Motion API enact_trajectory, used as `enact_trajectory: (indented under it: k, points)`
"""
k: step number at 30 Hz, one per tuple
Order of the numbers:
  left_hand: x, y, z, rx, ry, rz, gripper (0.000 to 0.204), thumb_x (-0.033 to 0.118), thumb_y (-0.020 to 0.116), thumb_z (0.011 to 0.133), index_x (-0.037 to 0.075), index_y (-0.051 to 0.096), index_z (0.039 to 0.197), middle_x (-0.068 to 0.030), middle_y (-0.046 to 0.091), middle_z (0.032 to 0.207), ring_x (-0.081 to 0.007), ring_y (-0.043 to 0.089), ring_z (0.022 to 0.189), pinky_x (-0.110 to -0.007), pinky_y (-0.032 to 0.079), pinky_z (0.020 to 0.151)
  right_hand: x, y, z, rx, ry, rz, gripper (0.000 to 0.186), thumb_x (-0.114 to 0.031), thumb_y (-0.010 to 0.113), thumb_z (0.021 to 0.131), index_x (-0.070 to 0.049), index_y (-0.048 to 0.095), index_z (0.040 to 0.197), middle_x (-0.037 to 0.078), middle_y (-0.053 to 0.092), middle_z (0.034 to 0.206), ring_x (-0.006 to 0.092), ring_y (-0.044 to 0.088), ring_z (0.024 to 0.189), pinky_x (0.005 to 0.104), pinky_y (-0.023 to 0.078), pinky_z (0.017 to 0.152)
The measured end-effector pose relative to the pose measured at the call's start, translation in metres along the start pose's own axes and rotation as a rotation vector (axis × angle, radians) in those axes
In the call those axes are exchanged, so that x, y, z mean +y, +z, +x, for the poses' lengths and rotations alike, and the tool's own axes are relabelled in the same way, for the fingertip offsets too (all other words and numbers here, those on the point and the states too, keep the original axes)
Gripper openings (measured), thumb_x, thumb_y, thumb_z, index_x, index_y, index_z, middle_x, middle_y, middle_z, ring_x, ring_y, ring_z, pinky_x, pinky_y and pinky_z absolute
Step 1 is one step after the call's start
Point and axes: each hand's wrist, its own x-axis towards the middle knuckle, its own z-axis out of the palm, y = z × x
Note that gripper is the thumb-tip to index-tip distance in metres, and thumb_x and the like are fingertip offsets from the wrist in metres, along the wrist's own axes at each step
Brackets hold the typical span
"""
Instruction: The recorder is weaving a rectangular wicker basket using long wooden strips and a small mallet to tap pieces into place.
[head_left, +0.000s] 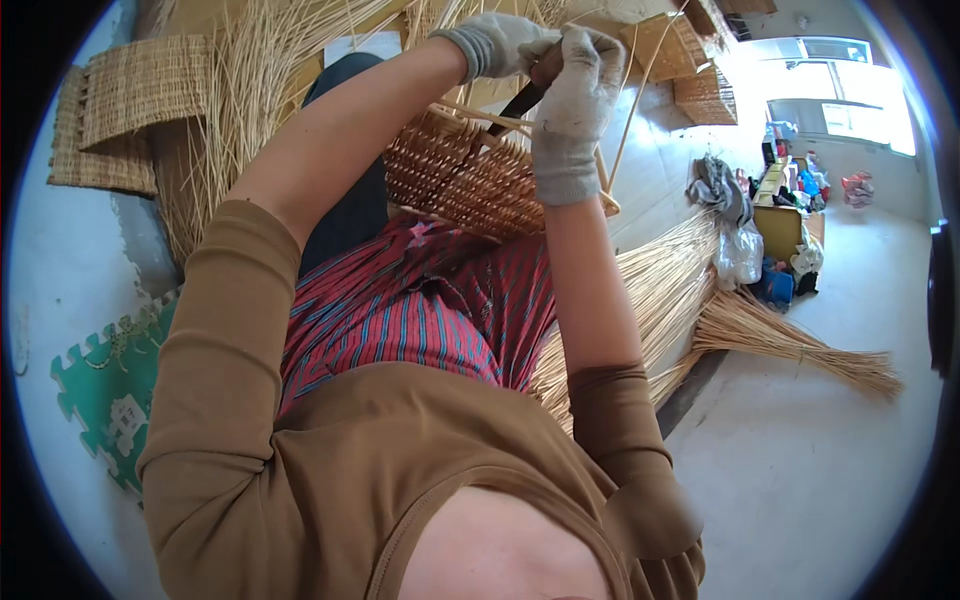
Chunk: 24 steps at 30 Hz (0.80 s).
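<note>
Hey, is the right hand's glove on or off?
On: the pale glove covers the right hand, and its cuff ends where the bare forearm begins.

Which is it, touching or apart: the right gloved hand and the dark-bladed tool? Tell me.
Touching. The head view shows the right gloved hand closed on the brown handle of the dark-bladed tool.

Green foam mat [140,370] at left; window [840,85] upper right.
</note>
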Motion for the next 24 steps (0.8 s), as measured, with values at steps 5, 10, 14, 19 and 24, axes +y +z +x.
enact_trajectory:
  k: [5,10,14,19,24]
  points:
    - [-0.018,0.021,0.011,-0.011,0.027,0.108,0.031,0.033,0.06,0.1,0.011,0.067,0.12,-0.0163,0.078,0.108,-0.0364,0.074,0.1,-0.044,0.059,0.082,0.006,-0.001,0.03,0.008,0.238,-0.101,0.037,-0.039,0.053,0.112,-0.002,0.059,0.111,0.007,0.066,0.078,0.0201,0.065,0.07,0.0357,0.058,0.069]
    - [-0.034,0.039,0.019,-0.057,0.068,0.169,0.028,0.027,0.058,0.103,0.006,0.064,0.121,-0.0153,0.077,0.107,-0.0344,0.074,0.096,-0.043,0.059,0.075,0.026,-0.009,0.058,-0.219,0.601,0.367,0.055,-0.057,0.053,0.109,-0.01,0.057,0.082,0.01,0.051,0.06,0.0261,0.048,0.048,0.0387,0.043,0.046]
    - [-0.037,0.042,0.013,0.009,0.068,-0.011,0.029,0.027,0.06,0.103,0.008,0.063,0.125,-0.0142,0.077,0.106,-0.0336,0.074,0.097,-0.043,0.058,0.078,0.03,-0.017,0.068,-0.672,0.825,0.467,0.057,-0.056,0.045,0.112,-0.011,0.053,0.078,0.008,0.045,0.057,0.0229,0.042,0.045,0.0363,0.037,0.043]
    - [-0.04,0.05,0.004,0.09,0.123,-0.162,0.032,0.028,0.064,0.103,0.01,0.062,0.129,-0.0128,0.077,0.106,-0.0327,0.074,0.097,-0.043,0.058,0.081,0.027,0.005,0.067,-1.229,0.873,0.652,0.061,-0.058,0.038,0.113,-0.01,0.051,0.076,0.007,0.043,0.056,0.0203,0.041,0.044,0.0346,0.036,0.042]
    - [-0.057,0.067,0.011,0.109,0.133,-0.209,0.036,0.029,0.067,0.103,0.013,0.061,0.134,-0.0113,0.076,0.105,-0.0318,0.073,0.097,-0.043,0.057,0.085,0.007,0.005,0.064,-1.023,0.628,0.351,0.061,-0.055,0.037,0.114,-0.006,0.063,0.09,0.008,0.056,0.063,0.0227,0.055,0.054,0.0325,0.047,0.053]
